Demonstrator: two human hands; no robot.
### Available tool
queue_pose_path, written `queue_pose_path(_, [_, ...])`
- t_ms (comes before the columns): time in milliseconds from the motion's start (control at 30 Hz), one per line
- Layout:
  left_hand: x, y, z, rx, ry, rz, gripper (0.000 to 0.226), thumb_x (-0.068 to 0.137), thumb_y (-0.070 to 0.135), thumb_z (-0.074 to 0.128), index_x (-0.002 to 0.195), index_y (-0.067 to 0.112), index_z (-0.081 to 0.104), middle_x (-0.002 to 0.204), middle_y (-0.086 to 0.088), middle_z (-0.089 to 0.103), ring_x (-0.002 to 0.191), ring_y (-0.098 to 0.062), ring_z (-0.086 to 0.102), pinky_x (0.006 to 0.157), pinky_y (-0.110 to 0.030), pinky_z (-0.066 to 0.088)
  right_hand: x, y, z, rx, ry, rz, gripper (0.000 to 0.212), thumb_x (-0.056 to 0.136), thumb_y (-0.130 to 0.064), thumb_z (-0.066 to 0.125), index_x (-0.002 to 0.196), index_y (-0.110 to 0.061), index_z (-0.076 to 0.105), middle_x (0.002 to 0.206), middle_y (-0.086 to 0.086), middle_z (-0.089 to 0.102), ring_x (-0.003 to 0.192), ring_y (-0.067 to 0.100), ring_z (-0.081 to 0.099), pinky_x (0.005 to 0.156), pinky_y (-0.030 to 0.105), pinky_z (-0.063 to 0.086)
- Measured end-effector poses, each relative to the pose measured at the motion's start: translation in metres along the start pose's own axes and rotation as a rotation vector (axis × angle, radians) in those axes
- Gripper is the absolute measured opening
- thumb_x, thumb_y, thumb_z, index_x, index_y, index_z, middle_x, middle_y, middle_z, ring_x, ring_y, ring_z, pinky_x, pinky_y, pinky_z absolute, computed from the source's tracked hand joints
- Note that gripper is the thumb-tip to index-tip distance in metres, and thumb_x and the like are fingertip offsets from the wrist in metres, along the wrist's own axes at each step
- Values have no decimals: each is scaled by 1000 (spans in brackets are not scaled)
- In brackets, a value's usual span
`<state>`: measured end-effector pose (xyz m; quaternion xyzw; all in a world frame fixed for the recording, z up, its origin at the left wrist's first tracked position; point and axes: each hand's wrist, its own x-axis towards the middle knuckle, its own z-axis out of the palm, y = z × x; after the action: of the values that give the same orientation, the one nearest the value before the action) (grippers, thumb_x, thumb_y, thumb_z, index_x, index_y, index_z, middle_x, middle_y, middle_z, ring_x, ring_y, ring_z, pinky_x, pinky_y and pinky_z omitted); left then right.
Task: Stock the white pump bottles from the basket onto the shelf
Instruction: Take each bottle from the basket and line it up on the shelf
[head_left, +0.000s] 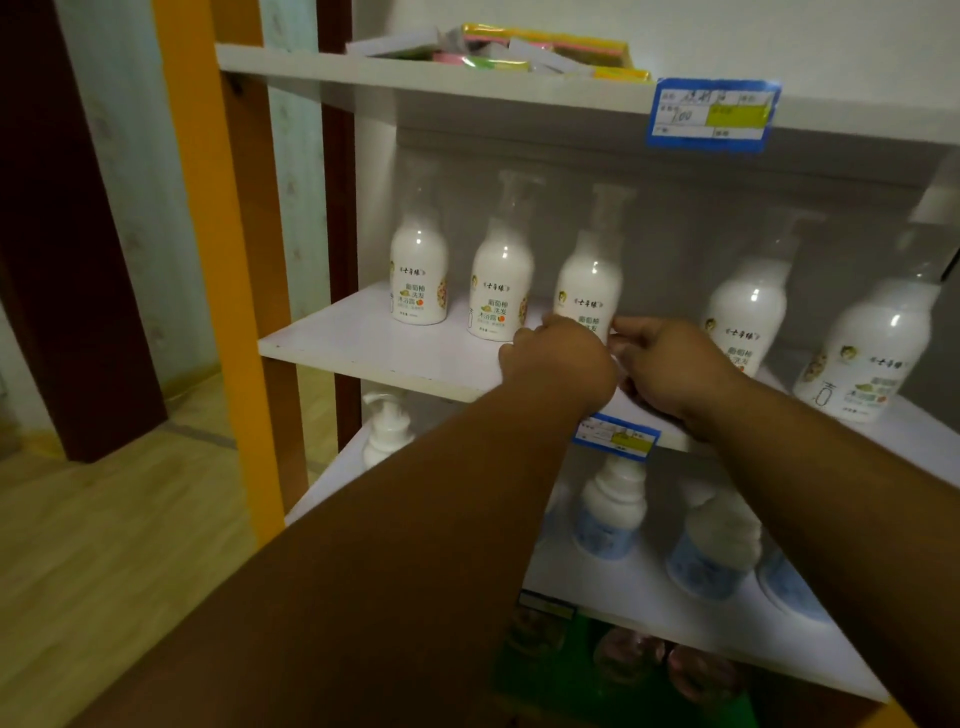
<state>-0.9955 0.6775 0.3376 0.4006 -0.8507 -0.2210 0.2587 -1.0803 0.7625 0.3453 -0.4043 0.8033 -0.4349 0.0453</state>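
Several white pump bottles with clear caps stand in a row on the middle shelf (363, 332). From the left they are a first bottle (418, 270), a second (501, 283) and a third (589, 280); two more (748, 312) (872, 353) stand to the right past a gap. My left hand (558, 364) and my right hand (670, 369) meet at the base of the third bottle, one on each side, fingers curled against it. The hands hide its lower label. No basket is clearly in view.
The top shelf holds colourful flat packs (519, 52) and a blue price tag (711, 114). The lower shelf carries blue-labelled bottles (608, 519) (711, 556) and a white pump bottle (384, 426). Below lies a green container (545, 670). An orange post (208, 260) stands left.
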Motion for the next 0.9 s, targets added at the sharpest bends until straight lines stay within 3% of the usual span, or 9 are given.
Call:
queue_pose_path(167, [5, 0, 0, -8, -25, -28, 56, 87, 37, 60, 131, 9, 41, 123, -12, 56, 115, -31, 52, 96, -43, 40, -1, -4, 1, -184, -32, -87, 30, 104, -24, 48, 127, -32, 66, 117, -3, 72, 94, 17, 70, 88, 39, 55])
queue_pose_path(300, [6, 0, -3, -16, -72, -29, 57, 88, 35, 58, 135, 9, 39, 123, -11, 56, 115, -31, 53, 97, -46, 41, 4, -5, 2, -311, -91, -110, 32, 103, -21, 49, 131, -25, 62, 128, 2, 69, 102, 18, 63, 89, 34, 46])
queue_pose_path(433, [6, 1, -8, -21, -104, -31, 54, 89, 33, 57, 134, 10, 39, 125, -11, 55, 116, -32, 52, 100, -46, 41, 2, -4, 1, -374, -75, -128, 38, 101, -19, 47, 137, -25, 58, 132, 3, 68, 113, 24, 64, 101, 42, 50])
queue_pose_path(667, [4, 0, -11, -23, -136, -16, 44, 89, 30, 56, 128, 13, 43, 125, -11, 55, 116, -32, 52, 101, -46, 41, -1, 2, 0, -390, -3, -164, 35, 101, -16, 43, 130, -18, 65, 124, 8, 71, 105, 27, 66, 96, 41, 52])
queue_pose_path(900, [3, 2, -9, 27, -125, -11, 49, 88, 30, 58, 130, 12, 41, 125, -12, 55, 117, -31, 51, 101, -46, 41, -1, 2, 1, -402, 15, -148, 34, 101, -17, 44, 126, -17, 66, 120, 8, 72, 96, 25, 67, 89, 38, 54])
